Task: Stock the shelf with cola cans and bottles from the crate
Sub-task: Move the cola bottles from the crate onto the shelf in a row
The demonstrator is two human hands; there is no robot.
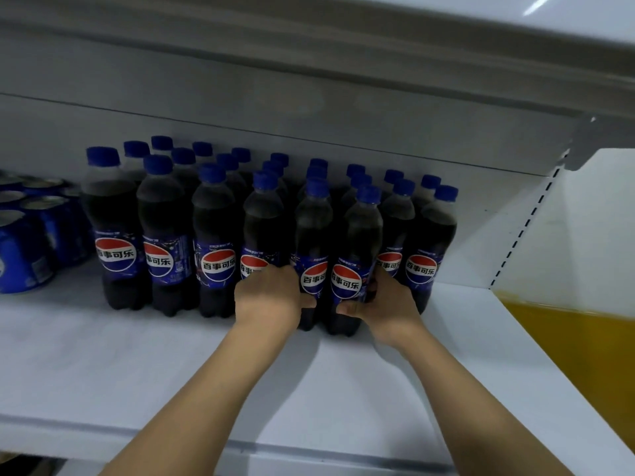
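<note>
Upright, left bottle [313, 231] in left hand [269, 298], right bottle [359, 242] in right hand [390, 305].

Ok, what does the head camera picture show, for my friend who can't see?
The left grip holds one cola bottle and the right grip its neighbour, both upright on a white shelf before rows of bottles. Blue cans stand far left.

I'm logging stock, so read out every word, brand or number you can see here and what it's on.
"百事可乐": on the red, white and blue logos of the cola bottles.
Small print above those logos: too blurred to read.
Print on the blue cans: too blurred to read.
</note>
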